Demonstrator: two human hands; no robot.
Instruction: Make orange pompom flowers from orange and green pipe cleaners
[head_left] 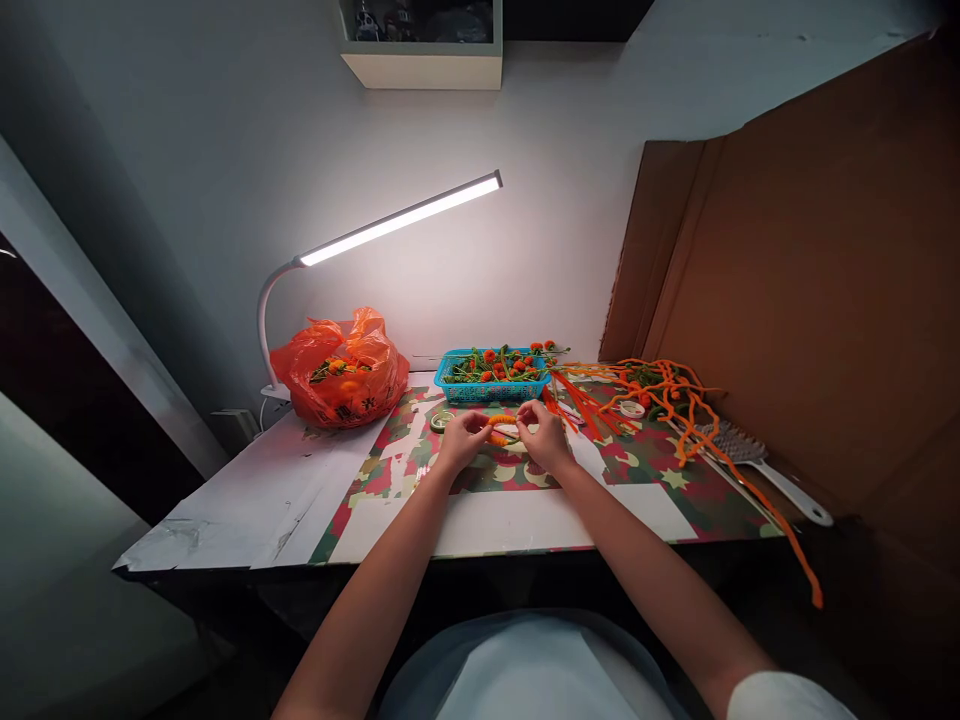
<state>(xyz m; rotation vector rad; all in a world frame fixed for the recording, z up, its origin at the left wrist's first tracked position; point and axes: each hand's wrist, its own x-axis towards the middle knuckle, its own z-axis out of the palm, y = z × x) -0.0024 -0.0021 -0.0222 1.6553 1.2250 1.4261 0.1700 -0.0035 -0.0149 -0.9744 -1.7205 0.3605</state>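
At L hand (463, 440), orange strip (502, 421) pt. hidden.

An orange strip (502, 420) runs nearly level between the left hand (466, 438) and the right hand (543, 438), pinched at both ends. A second orange portion (498, 438) shows just below; connection indeterminable.

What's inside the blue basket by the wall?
The basket holds a heap of orange flowers with green stems; some flowers show above its back right rim. Its floor is covered, so anything lying beneath the flowers can't be seen.
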